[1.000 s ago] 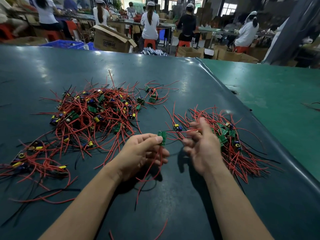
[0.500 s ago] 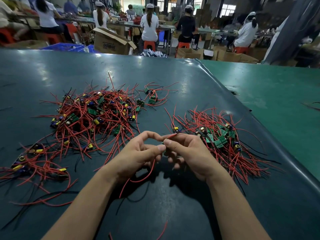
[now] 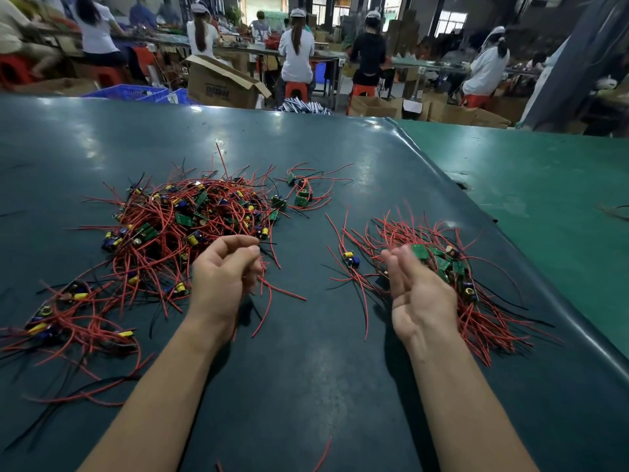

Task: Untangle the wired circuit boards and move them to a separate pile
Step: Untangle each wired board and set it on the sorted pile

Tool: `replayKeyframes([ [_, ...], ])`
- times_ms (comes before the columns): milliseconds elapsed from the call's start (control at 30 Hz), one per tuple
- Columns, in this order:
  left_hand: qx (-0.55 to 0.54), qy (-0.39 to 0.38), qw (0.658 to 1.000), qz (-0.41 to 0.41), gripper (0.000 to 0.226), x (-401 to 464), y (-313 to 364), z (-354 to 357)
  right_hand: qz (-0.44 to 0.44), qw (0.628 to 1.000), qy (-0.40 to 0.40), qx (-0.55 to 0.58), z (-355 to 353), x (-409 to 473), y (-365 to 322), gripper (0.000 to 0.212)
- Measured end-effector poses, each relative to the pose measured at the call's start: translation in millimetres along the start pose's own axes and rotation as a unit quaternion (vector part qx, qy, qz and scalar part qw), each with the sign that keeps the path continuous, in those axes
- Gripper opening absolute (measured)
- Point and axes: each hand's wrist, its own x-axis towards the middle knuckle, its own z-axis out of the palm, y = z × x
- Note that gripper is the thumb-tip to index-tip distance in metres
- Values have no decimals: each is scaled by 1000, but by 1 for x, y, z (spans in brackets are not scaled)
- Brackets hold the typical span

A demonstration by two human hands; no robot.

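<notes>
Dark green table mat (image 3: 306,386) is seen in a workshop, with seated workers at far benches. An open cardboard box (image 3: 221,85) is noted beyond the table edge; its contents are hidden. A blue crate (image 3: 132,93) is cut off by that edge. The tangled pile of wired circuit boards (image 3: 183,223) lies at left, the separate pile (image 3: 452,277) at right. The left hand (image 3: 224,277) is curled, fingertips pinched on a thin black wire (image 3: 267,244). The right hand (image 3: 418,294) is held with fingers straight and together, over the separate pile; a green circuit board (image 3: 420,252) shows at its fingertips, contact unclear.
</notes>
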Motion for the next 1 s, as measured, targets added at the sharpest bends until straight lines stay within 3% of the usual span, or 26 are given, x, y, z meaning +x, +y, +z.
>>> replayKeyframes([
  [67,159,61,980,106,8,-2,-6,0,23,999,22,-7,-1,2,3,5],
  [167,357,145,894,231,10,-7,-10,-3,-13,999,46,-12,-1,4,4,6],
  [233,434,175,851,236,7,-5,-12,-9,-28,998,48,-27,0,3,6,4],
  [300,494,164,831,195,3,0,-13,-16,-32,996,45,-69,-1,1,8,13],
  [467,509,187,808,230,4,-2,-13,-16,-28,983,-19,-179,2,-4,11,38],
  [600,581,175,786,114,27,2,-19,-21,-54,970,-53,-229,4,-8,16,47],
  [667,603,163,774,107,26,4,-20,-21,-54,969,-66,-234,4,-9,17,49],
  [767,526,181,811,179,20,6,-19,-21,-52,969,-74,-229,4,-9,17,49],
  [833,484,232,815,218,20,11,-16,-26,-53,969,-76,-227,5,-9,18,49],
  [1000,545,206,798,156,40,23,-19,-35,-48,965,-87,-242,4,-11,19,49],
])
